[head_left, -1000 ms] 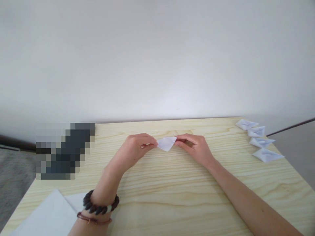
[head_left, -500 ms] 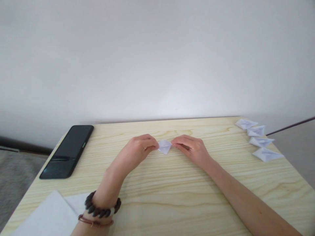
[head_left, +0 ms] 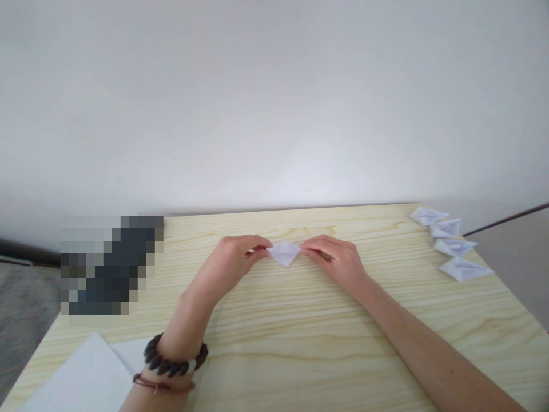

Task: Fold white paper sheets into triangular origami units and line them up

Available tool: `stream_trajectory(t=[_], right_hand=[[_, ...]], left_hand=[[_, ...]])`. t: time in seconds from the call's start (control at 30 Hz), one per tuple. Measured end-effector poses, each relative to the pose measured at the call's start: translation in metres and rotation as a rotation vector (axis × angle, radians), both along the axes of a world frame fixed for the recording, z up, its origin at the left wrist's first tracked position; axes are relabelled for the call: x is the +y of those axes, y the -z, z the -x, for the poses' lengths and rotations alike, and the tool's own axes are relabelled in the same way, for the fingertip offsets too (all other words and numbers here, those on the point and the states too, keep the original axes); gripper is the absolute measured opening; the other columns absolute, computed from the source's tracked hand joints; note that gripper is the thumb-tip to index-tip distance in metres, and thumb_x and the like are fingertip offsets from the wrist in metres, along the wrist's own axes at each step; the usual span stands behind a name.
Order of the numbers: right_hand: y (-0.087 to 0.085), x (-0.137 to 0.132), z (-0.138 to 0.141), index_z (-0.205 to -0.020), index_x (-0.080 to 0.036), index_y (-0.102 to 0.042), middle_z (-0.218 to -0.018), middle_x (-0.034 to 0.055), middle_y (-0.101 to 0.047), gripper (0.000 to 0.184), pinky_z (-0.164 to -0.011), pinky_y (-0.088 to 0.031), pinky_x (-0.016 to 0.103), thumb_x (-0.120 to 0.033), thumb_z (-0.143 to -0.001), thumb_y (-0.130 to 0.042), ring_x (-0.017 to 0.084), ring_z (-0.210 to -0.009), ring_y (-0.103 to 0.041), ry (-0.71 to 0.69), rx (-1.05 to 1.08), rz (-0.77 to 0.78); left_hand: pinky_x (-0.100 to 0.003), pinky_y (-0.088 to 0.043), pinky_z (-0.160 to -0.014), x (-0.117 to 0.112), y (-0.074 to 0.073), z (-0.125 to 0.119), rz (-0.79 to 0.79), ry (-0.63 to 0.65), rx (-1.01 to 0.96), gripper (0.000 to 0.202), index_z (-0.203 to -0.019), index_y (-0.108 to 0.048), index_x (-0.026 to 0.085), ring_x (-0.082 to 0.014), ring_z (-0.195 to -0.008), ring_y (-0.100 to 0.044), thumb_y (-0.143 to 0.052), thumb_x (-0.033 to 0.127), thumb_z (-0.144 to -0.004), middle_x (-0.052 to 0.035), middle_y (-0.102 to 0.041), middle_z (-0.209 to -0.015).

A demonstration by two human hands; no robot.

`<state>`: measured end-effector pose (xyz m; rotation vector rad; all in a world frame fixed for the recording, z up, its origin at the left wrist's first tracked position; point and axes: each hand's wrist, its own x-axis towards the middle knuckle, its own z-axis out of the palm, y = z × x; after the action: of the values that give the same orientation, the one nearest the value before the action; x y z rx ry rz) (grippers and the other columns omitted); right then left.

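A small white folded paper boat (head_left: 285,253) is held between my two hands, just above or on the table, near its middle; I cannot tell whether it touches the wood. My left hand (head_left: 240,260) pinches its left tip between thumb and fingers. At the opposite tip, my right hand (head_left: 332,257) has thumb and fingers closed on the paper. The underside of the boat is hidden. Several similar folded paper boats (head_left: 463,269) lie in a row near the table's right edge.
White sheets of paper (head_left: 81,377) lie at the front left of the wooden table (head_left: 300,343). Behind them, a dark flat object (head_left: 124,263) is blurred into blocks. A plain wall (head_left: 274,114) rises along the table's back edge.
My left hand has shifted slightly left, and more of the paper boat's left tip shows. My right hand has barely moved. The dark phone on the left is now blurred out.
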<state>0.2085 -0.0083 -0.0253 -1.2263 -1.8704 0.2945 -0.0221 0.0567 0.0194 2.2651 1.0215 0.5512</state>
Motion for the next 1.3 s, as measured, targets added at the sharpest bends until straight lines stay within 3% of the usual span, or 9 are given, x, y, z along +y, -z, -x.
stream_trajectory(t=[0.13,0.3,0.47,0.53,0.63,0.83,0.97,1.13,1.3], right_hand=[[-0.001,0.000,0.001,-0.092,-0.023,-0.072,-0.087,0.0028,-0.075,0.015,-0.072,-0.057,0.025,-0.026,-0.091,-0.057,0.015,-0.076,-0.070,0.004,-0.001,-0.020],[-0.003,0.001,0.001,-0.089,-0.023,-0.073,-0.085,0.0030,-0.075,0.017,-0.071,-0.057,0.027,-0.027,-0.091,-0.056,0.015,-0.076,-0.070,-0.008,0.018,-0.005],[-0.004,0.004,-0.004,-0.087,-0.022,-0.073,-0.084,0.0052,-0.074,0.016,-0.064,-0.056,0.027,-0.030,-0.089,-0.059,0.016,-0.073,-0.069,0.090,0.140,0.064],[-0.003,0.005,-0.005,-0.088,-0.022,-0.073,-0.083,0.0057,-0.073,0.018,-0.061,-0.056,0.027,-0.032,-0.088,-0.059,0.016,-0.071,-0.068,0.126,0.230,0.119],[-0.001,0.005,-0.007,-0.088,-0.021,-0.073,-0.077,0.0056,-0.072,0.020,-0.058,-0.056,0.026,-0.036,-0.086,-0.060,0.015,-0.063,-0.066,0.159,0.360,0.205],[0.000,-0.001,-0.013,-0.090,-0.019,-0.074,-0.079,0.0066,-0.073,0.023,-0.059,-0.059,0.028,-0.038,-0.084,-0.063,0.016,-0.063,-0.068,0.200,0.430,0.239],[-0.004,-0.023,-0.034,-0.090,-0.019,-0.075,-0.077,0.0060,-0.073,0.024,-0.057,-0.059,0.028,-0.039,-0.081,-0.065,0.017,-0.062,-0.068,0.273,0.424,0.276],[-0.008,-0.078,-0.084,-0.093,-0.017,-0.075,-0.072,0.0059,-0.073,0.026,-0.055,-0.059,0.030,-0.038,-0.080,-0.067,0.017,-0.056,-0.067,0.401,0.394,0.356],[-0.015,-0.133,-0.133,-0.095,-0.018,-0.075,-0.076,0.0067,-0.074,0.033,-0.050,-0.057,0.030,-0.044,-0.076,-0.069,0.017,-0.052,-0.065,0.666,0.326,0.441]], left_hand=[[-0.023,-0.051,-0.068,-0.002,-0.001,-0.002,-0.051,0.019,-0.044,0.016,-0.079,-0.071,0.018,-0.0142,-0.072,-0.066,-0.056,0.022,-0.084,-0.0022,-0.074,-0.081],[-0.024,-0.051,-0.071,-0.005,0.003,-0.007,-0.052,0.051,-0.060,0.017,-0.080,-0.070,0.019,-0.0144,-0.075,-0.066,-0.054,0.023,-0.085,-0.0034,-0.073,-0.084],[-0.025,-0.054,-0.065,-0.004,0.015,-0.012,0.176,-0.085,-0.189,0.026,-0.100,-0.059,0.020,-0.0152,-0.075,-0.066,-0.060,0.038,-0.082,-0.0024,-0.071,-0.085],[-0.024,-0.051,-0.058,-0.004,0.019,-0.015,0.202,-0.110,-0.268,0.030,-0.109,-0.051,0.019,-0.0136,-0.067,-0.063,-0.050,0.041,-0.089,-0.0017,-0.068,-0.079],[-0.024,-0.048,-0.060,-0.007,0.023,-0.021,0.075,-0.174,-0.194,0.027,-0.105,-0.050,0.018,-0.0122,-0.061,-0.059,-0.033,0.038,-0.097,0.0003,-0.063,-0.070],[-0.026,-0.044,-0.061,-0.013,0.025,-0.028,-0.115,-0.166,0.016,0.028,-0.087,-0.059,0.018,-0.0150,-0.065,-0.058,-0.037,0.032,-0.095,-0.0035,-0.066,-0.076],[-0.028,-0.045,-0.068,-0.023,0.027,-0.032,-0.173,-0.117,0.073,0.026,-0.087,-0.063,0.018,-0.0176,-0.073,-0.059,-0.039,0.029,-0.094,-0.0053,-0.068,-0.081],[-0.035,-0.043,-0.080,-0.033,0.029,-0.043,-0.215,-0.043,0.109,0.027,-0.088,-0.065,0.017,-0.0216,-0.083,-0.058,-0.041,0.028,-0.093,-0.0071,-0.068,-0.086],[-0.038,-0.042,-0.088,-0.040,0.029,-0.053,-0.252,0.014,0.094,0.027,-0.097,-0.066,0.016,-0.0234,-0.095,-0.056,-0.042,0.027,-0.093,-0.0088,-0.068,-0.097]])
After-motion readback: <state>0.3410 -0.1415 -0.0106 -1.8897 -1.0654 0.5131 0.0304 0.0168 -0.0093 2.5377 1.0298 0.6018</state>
